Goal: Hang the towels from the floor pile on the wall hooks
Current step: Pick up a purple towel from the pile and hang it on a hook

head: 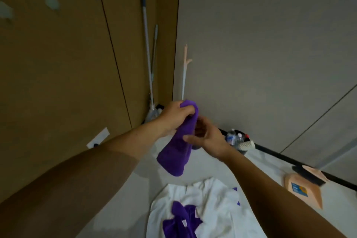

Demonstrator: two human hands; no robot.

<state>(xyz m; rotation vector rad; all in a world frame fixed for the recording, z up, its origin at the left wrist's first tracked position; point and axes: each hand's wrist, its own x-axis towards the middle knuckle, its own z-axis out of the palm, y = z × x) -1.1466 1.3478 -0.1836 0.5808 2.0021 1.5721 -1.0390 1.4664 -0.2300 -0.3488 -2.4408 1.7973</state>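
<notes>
A soft purple cloth towel (176, 152) hangs above the white-and-purple floor pile (195, 197) at 6 o'clock. The left hand (173, 117) clenches its top and the right hand (207, 138) pinches its side. Likely light and limp; hold the top edge.

purple towel (176, 149): soft cloth, fuzzy matt nap
floor pile (208, 199): white and purple cloth, matt, crumpled
mop handle (146, 40): smooth metal, slight sheen
dustpan (313, 193): peach plastic, smooth, matt
water bottle (231, 137): clear glossy plastic
wall panel (58, 83): brown, matt, wood-like

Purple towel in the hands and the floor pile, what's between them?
Just bare pale floor, in the head view, between the purple towel and the towel pile.
</notes>
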